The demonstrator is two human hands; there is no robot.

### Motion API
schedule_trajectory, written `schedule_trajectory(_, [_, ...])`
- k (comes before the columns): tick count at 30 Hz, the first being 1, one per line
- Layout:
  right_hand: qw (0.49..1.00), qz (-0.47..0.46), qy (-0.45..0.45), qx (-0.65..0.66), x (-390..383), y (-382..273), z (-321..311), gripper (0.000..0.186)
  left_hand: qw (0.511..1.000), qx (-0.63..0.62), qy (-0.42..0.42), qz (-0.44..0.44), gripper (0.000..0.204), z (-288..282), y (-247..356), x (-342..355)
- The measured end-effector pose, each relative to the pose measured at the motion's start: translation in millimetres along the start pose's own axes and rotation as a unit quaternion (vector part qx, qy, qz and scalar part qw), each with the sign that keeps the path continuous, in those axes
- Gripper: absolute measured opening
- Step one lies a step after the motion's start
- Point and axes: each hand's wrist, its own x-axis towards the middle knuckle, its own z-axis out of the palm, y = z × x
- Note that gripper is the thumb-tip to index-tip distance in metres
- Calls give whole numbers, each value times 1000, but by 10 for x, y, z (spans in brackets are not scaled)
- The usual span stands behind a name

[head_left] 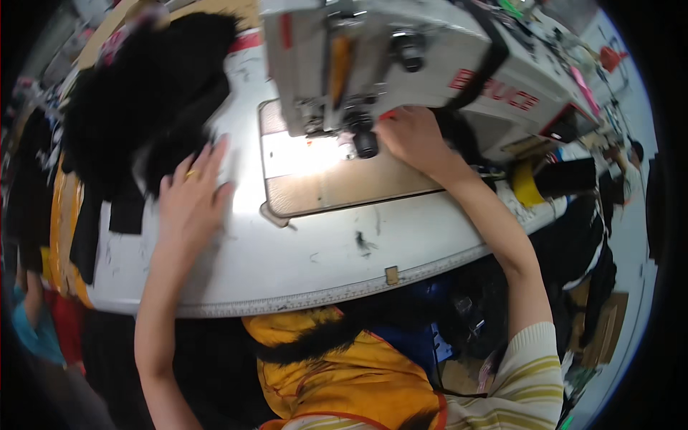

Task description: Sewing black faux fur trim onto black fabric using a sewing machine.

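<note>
My left hand (188, 204) lies on the white table with its fingers stretched out and apart, a ring on one of them. Its fingertips reach the near edge of a black furry fabric piece (136, 100), heaped at the left. My right hand (416, 143) is at the sewing machine (401, 43), just right of the lit needle area. Its fingers are curled beside a black round knob-like part (365, 142). What they grip, if anything, is hidden. No cloth shows on the metal needle plate (322, 193).
A ruler strip (308, 295) runs along the table's curved front edge. A black and yellow cylinder (552, 180) stands at the right. A small black fabric square (127, 215) lies left of my left hand. Black fur lies over the orange apron (337, 380) on my lap.
</note>
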Motion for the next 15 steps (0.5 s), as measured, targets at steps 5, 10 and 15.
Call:
schedule_trajectory(5, [972,178,-105,-116,-304,5,-614,28,981,103,116,117,40,-149,76,12])
schedule_trajectory(10, [938,246,-221,-106,-267,80,-633,31,966,-69,95,231,26,25,300,161])
schedule_trajectory(15, [943,250,-220,-21,-371,189,-515,34,972,-127,64,188,25,96,316,216])
